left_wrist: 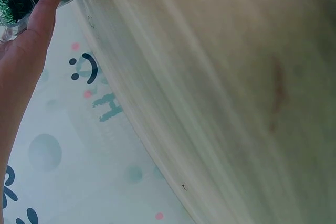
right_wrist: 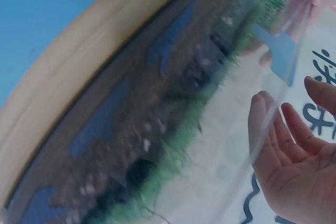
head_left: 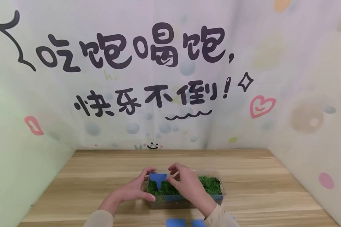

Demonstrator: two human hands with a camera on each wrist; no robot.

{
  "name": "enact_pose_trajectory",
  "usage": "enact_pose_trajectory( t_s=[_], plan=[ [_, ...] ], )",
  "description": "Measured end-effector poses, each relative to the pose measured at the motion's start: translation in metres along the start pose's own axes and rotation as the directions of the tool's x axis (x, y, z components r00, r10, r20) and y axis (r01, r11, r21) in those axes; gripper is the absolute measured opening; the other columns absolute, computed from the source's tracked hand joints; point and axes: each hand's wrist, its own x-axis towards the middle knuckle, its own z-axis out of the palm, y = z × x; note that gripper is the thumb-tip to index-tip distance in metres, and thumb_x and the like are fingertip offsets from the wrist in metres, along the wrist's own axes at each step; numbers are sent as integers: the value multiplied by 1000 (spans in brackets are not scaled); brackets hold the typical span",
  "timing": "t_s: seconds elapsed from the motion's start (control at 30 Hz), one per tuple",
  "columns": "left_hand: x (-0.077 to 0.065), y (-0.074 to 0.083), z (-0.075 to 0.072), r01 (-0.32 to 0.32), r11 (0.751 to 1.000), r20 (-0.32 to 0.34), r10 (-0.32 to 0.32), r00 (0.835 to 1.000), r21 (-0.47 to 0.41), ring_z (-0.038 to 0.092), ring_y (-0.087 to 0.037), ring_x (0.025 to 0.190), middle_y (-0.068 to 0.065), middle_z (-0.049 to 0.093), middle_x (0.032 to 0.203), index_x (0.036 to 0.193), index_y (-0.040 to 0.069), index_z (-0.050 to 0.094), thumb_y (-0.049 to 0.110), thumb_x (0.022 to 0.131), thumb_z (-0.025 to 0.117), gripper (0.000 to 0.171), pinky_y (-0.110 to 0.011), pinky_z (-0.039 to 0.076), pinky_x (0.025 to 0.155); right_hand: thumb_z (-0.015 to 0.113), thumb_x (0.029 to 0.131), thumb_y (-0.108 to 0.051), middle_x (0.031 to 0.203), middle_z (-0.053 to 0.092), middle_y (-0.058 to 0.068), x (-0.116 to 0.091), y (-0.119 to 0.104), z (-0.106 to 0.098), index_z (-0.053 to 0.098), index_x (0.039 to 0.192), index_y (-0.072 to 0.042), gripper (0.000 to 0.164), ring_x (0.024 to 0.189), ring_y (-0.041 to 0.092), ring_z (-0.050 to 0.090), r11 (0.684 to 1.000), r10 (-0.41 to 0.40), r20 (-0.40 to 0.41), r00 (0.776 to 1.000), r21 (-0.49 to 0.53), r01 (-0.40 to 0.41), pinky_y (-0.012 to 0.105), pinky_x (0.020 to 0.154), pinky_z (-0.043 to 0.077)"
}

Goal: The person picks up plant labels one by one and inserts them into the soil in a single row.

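A clear plastic box [head_left: 170,205] filled with dark soil and green grass [head_left: 211,184] stands on the table. My left hand [head_left: 133,189] grips its left end, thumb along the near wall and fingers at the far side. In the left wrist view that hand [left_wrist: 31,40] shows at the box's edge. A blue T-shaped plant label [head_left: 158,179] stands upright in the grass at the left. Just right of the label is my right hand [head_left: 187,183], over the box. In the right wrist view its fingers [right_wrist: 286,145] are loosely bent, apart from the label [right_wrist: 281,51], holding nothing.
Blue pieces [head_left: 176,222] lie on the wooden table [head_left: 82,189] in front of the box, partly cut off by the frame. Behind the table rises a white printed backdrop [head_left: 147,132] with large dark lettering, and pale walls stand at both sides.
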Motion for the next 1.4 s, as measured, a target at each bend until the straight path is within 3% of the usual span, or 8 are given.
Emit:
enact_pose_trajectory(
  t_s=[0.3, 0.47, 0.7, 0.87, 1.23, 1.4],
  plan=[
    [0, 3, 1, 0, 1000, 1, 0, 1000, 23, 16, -56, 147, -19, 13, 164, 157, 16, 15, 32, 88, 76, 93, -70, 24, 114, 72, 92, -25, 104, 71, 4, -24, -6, -23, 66, 113, -14, 25, 84, 15, 70, 1000, 2, -59, 998, -10, -2, 29, 70, 58],
    [1, 2, 2, 4, 999, -2, -4, 1000, 33, 16, -56, 147, -21, 11, 165, 157, 16, 13, 32, 88, 77, 96, -72, 23, 113, 72, 92, -28, 105, 71, 4, -42, -5, -36, 67, 111, -16, 23, 84, 13, 69, 999, 34, -14, 999, 27, -34, 23, 68, 56],
    [0, 3, 0, -10, 998, -2, 10, 1000, 54, 16, -57, 146, -22, 11, 164, 157, 11, 11, 33, 88, 77, 98, -71, 23, 114, 72, 91, -32, 105, 71, 2, -61, -2, -45, 66, 108, -14, 25, 87, 14, 68, 993, 66, 68, 995, 90, -72, 24, 70, 57],
    [-3, 5, -2, -3, 998, 2, 3, 1000, 55, 16, -57, 147, -22, 11, 164, 157, 11, 10, 34, 88, 76, 98, -72, 23, 113, 72, 91, -30, 102, 70, -1, -67, 1, -44, 68, 108, -13, 24, 87, 14, 67, 985, 99, 155, 983, 125, -119, 27, 70, 56],
    [-5, 7, -3, 0, 999, -11, 1, 1000, 48, 15, -57, 146, -23, 11, 164, 157, 12, 11, 33, 88, 77, 97, -72, 22, 113, 71, 92, -21, 90, 69, -2, -75, 5, -29, 68, 103, -6, 19, 79, 12, 64, 980, 78, 295, 952, 151, -127, 26, 66, 55],
    [-5, 7, -3, -4, 998, -22, 5, 1000, 62, 16, -57, 146, -24, 12, 164, 157, 14, 12, 32, 87, 77, 97, -72, 23, 113, 72, 91, -23, 86, 67, -4, -74, 16, -16, 69, 98, -11, 13, 76, 11, 63, 981, 105, 355, 929, 116, -155, 30, 66, 54]
  ],
)
